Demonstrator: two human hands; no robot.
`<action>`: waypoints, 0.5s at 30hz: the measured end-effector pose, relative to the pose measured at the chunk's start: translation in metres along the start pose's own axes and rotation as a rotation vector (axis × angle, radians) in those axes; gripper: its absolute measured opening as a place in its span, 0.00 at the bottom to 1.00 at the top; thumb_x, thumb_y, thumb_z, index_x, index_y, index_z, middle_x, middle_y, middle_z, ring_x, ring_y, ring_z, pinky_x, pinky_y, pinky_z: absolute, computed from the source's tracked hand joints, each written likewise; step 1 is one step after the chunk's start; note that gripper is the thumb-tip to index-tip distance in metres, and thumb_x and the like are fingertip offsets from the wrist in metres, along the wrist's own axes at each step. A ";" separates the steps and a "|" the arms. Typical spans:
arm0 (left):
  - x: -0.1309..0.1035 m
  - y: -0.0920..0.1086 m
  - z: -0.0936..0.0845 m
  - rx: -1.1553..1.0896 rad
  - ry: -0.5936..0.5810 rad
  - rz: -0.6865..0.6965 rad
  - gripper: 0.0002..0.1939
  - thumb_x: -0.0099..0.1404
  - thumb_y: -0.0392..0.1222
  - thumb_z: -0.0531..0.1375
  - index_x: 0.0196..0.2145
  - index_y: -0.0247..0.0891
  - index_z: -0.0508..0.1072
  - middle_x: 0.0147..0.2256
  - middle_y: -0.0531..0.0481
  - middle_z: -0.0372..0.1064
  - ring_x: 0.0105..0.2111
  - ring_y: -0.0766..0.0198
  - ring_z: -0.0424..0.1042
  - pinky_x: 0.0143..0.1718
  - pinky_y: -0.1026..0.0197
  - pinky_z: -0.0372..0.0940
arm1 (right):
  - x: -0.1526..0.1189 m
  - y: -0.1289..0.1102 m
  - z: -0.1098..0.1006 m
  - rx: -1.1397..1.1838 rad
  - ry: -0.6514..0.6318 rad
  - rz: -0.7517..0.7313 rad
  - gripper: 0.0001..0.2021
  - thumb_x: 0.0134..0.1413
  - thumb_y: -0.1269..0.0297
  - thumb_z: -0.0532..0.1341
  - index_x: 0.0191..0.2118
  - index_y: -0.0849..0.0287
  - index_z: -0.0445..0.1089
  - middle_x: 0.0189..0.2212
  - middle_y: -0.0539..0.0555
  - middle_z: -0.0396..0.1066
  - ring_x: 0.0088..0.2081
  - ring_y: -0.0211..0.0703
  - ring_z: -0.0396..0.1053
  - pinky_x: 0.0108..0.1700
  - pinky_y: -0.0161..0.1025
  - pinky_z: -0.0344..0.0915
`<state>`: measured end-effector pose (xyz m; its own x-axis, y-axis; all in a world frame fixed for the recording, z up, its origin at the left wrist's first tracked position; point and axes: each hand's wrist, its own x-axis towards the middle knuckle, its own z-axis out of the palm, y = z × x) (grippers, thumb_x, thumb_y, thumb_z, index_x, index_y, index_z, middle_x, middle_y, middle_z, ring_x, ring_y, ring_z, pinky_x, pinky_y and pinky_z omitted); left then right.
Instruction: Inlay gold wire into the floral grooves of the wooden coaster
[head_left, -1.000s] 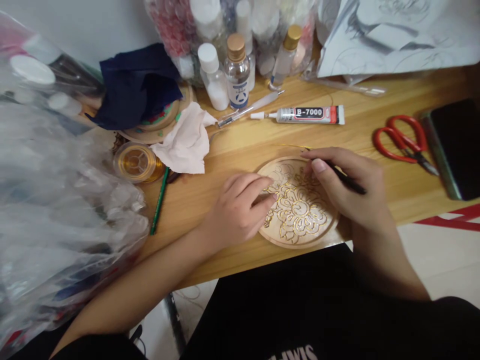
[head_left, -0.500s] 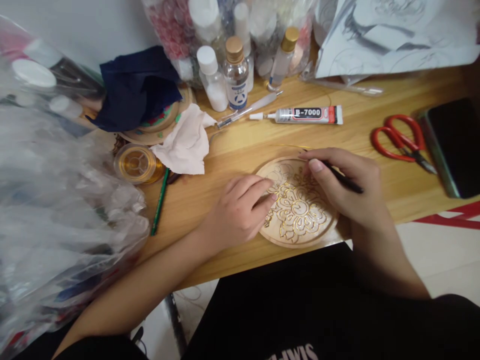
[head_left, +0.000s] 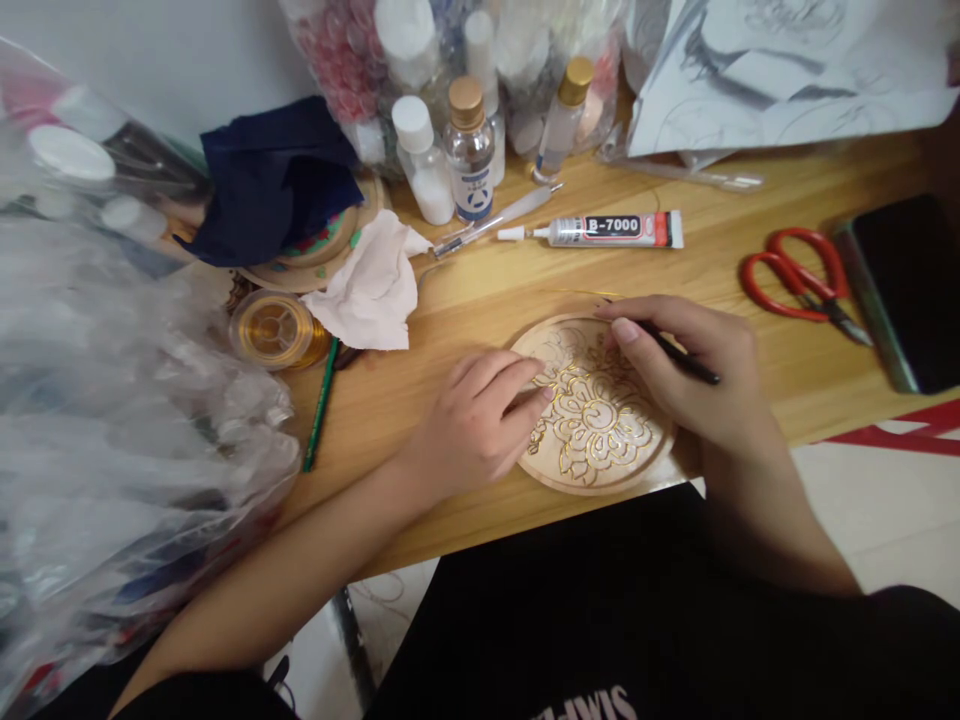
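A round wooden plaque with a raised rim lies at the table's front edge. Gold wire traces part of a flower pattern on it; other petals show only as drawn lines. My left hand is over the plaque's left rim, thumb and fingertips holding it down on the pattern. In my right hand, above the upper right side, is a slim black tool, gripped like a pen. Its tip is hidden by my fingers, so its kind is unclear. A loose gold wire end shows just beyond the rim.
Beyond the plaque lies a glue tube. Red-handled scissors and a phone are to the right. At left are a wire spool, a green pencil and plastic bags. Small bottles stand at the back.
Both hands keep almost the same place on the plaque. The black tool's rear end has shifted very slightly left; the camera view has moved a little.
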<state>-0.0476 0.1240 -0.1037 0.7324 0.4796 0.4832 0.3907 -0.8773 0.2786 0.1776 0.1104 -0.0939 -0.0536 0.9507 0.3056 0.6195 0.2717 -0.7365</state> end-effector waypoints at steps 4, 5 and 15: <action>-0.001 0.000 0.001 -0.008 0.000 -0.007 0.09 0.67 0.33 0.55 0.41 0.32 0.74 0.44 0.41 0.73 0.44 0.55 0.69 0.43 0.52 0.67 | -0.001 0.000 0.000 0.009 0.013 -0.009 0.07 0.58 0.68 0.62 0.41 0.52 0.75 0.34 0.51 0.78 0.33 0.39 0.75 0.34 0.37 0.71; -0.001 0.000 0.001 -0.008 -0.004 -0.008 0.09 0.67 0.33 0.55 0.42 0.33 0.74 0.44 0.41 0.73 0.45 0.55 0.69 0.43 0.52 0.66 | -0.002 0.000 0.000 0.019 0.023 0.006 0.07 0.57 0.68 0.62 0.42 0.53 0.75 0.35 0.51 0.78 0.34 0.39 0.75 0.35 0.37 0.71; -0.001 0.001 0.000 0.019 0.017 -0.001 0.10 0.66 0.32 0.54 0.41 0.34 0.75 0.44 0.41 0.72 0.44 0.55 0.68 0.43 0.52 0.67 | 0.001 0.010 0.002 -0.036 0.136 0.089 0.12 0.54 0.69 0.63 0.45 0.58 0.73 0.36 0.54 0.76 0.35 0.41 0.73 0.39 0.40 0.70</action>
<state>-0.0480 0.1225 -0.1043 0.7227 0.4805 0.4969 0.4020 -0.8770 0.2633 0.1825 0.1139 -0.1019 0.1078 0.9410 0.3208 0.6452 0.1792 -0.7427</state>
